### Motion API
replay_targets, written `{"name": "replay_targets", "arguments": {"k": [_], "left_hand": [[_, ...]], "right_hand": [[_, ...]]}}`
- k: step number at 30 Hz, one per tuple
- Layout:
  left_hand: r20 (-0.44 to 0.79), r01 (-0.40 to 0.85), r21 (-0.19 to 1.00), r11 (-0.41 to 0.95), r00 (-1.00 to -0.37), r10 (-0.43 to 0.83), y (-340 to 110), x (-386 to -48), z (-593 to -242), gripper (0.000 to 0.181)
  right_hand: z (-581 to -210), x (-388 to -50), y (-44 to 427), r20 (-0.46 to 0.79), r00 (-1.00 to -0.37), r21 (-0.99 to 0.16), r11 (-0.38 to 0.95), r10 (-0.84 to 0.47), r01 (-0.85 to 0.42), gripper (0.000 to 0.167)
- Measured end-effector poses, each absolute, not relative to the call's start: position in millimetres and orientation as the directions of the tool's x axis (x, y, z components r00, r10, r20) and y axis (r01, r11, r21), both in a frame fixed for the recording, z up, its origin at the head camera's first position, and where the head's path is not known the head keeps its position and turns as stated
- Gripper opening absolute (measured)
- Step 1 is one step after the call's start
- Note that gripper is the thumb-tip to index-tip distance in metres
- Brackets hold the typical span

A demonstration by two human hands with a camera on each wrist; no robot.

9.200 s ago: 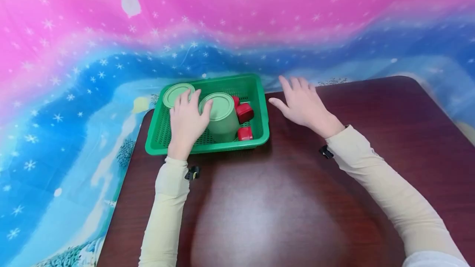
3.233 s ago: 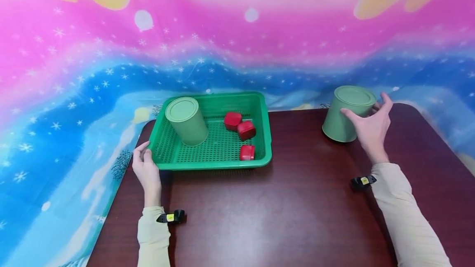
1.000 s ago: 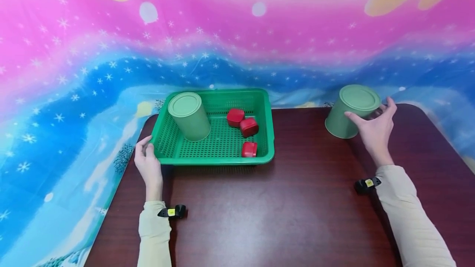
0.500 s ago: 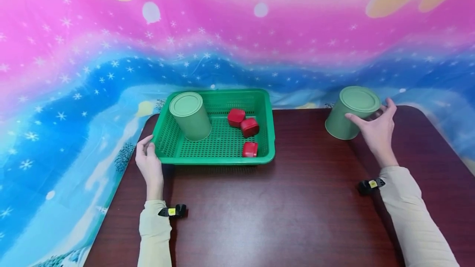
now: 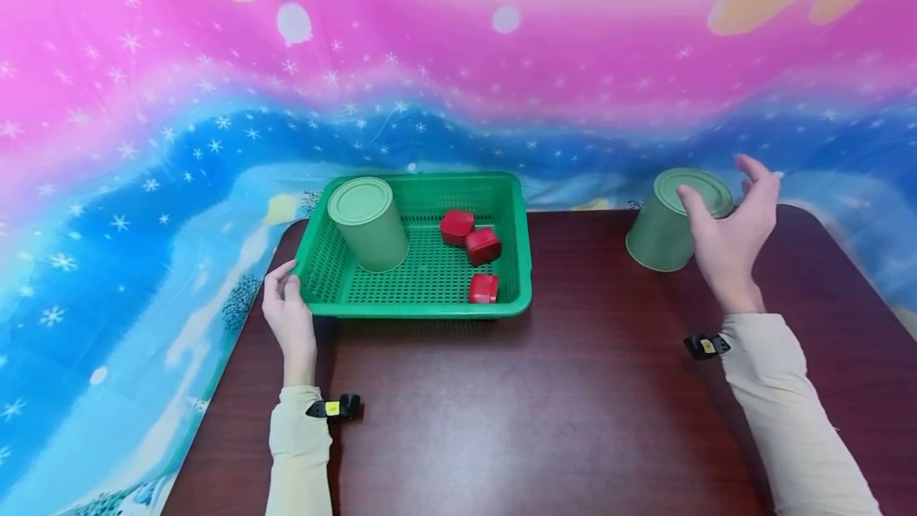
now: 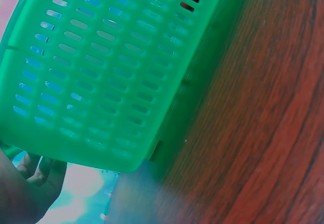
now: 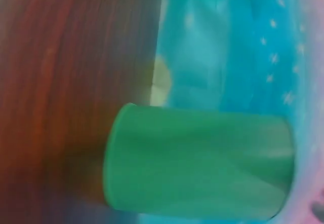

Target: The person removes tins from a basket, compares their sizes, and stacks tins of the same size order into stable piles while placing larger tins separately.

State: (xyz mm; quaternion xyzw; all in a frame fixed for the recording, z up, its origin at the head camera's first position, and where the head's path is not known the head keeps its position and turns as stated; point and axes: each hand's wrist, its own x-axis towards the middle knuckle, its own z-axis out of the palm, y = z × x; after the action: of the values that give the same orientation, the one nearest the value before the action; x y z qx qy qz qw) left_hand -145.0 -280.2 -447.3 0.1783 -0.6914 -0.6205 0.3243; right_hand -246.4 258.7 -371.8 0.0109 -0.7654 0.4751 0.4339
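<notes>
Lifted the right hand (image 5: pixel 734 245) off the sage-green cylindrical can (image 5: pixel 662 233) since half a second ago, leaving the can upright near the far edge of the dark reddish-brown, wood-grained surface (image 5: pixel 487 404). In the head view, spread right thumb and fingers apart, clasping nothing, just before the can's top. Gripped the left end of the rectangular, perforated green plastic basket (image 5: pixel 423 311) with the left hand (image 5: pixel 290 321), fingers curled at the rim, probably to steady it. Held within the basket a second sage-green can (image 5: pixel 372 237), upright towards the left, plus three small red rounded blocks (image 5: pixel 483 247) towards the right, perhaps lying so by chance. Caught soft glare mid-surface; met, beyond, a pink-and-blue snowflake-printed cloth backdrop (image 5: pixel 430 46), apparently hung to screen the room.

In the left wrist view, showed slotted basket wall and bent fingers at a corner; could not tell how far under the rim.

In the blurred right wrist view, showed the can based on the surface, ungripped.
</notes>
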Motion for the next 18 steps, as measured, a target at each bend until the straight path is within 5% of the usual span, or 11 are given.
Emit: {"name": "replay_targets", "arguments": {"k": [4,18], "left_hand": [[0.222,0.151,0.975,0.164,-0.724,-0.653,-280.7,-145.1,-446.5,0.034],[0.222,0.154,0.975,0.160,-0.737,-0.639,-280.1,-144.5,-447.6,0.035]], "right_hand": [[-363.4,-246.0,230.0,0.819,-0.499,-0.560,0.586,0.283,-0.586,0.051],[-363.2,-249.3,162.9,0.828,-0.560,-0.496,0.498,0.026,-0.711,0.061]]}}
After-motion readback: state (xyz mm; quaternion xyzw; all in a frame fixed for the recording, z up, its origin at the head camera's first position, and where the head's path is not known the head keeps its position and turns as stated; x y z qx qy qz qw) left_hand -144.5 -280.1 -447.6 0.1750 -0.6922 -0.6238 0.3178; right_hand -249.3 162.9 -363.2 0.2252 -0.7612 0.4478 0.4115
